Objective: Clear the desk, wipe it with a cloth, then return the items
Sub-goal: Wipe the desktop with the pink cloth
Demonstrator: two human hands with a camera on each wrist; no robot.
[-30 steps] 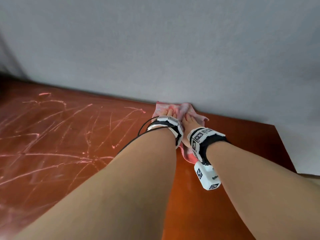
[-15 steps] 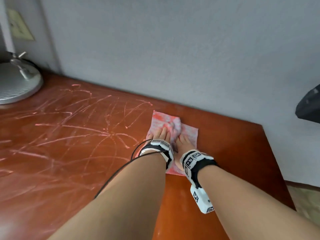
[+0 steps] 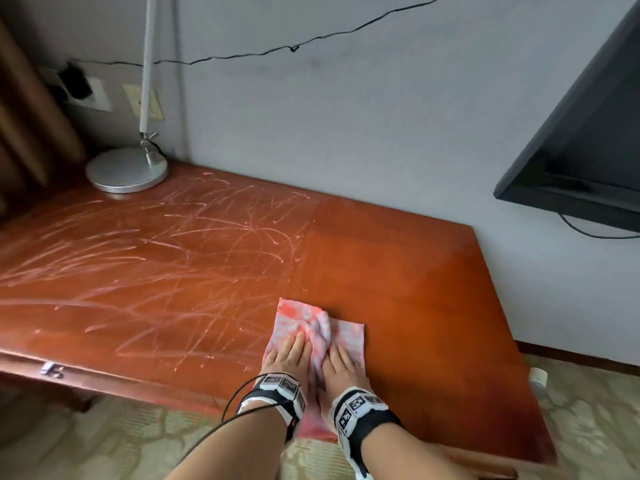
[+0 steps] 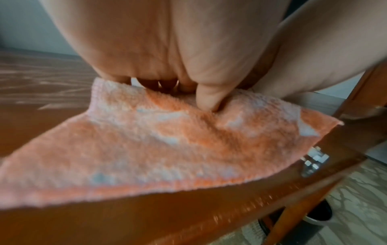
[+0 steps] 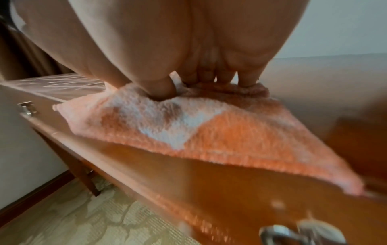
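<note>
The desk (image 3: 381, 244) is showing a glossy reddish-brown wooden top, and pale pinkish streaks are crossing its left and middle parts — the right part is looking smooth and even. It is standing against a grey wall (image 3: 346, 116). At the far left corner a lamp (image 3: 126, 169) is resting on its round silver base, its pole rising up the wall past a socket plate (image 3: 88, 93) with a dark plug in it. A thin black cable (image 3: 294, 47) is running across the wall, and a dark flat screen (image 3: 588, 150) is hanging at the right, off the desk. Patterned greenish carpet (image 3: 104, 438) is lying below the near edge, where a small metal drawer pull (image 3: 52, 370) is catching light.

The cloth (image 3: 311, 327) is lying on the desk close to the near edge, right of centre — a fluffy towel mottled in orange-pink and pale blue-white, rumpled into a ridge down its middle. The left hand (image 3: 289, 356) and right hand (image 3: 341, 363) are lying side by side on it, fingers extended and pressing it down flat; in the wrist views each thumb is digging into the pile.
</note>
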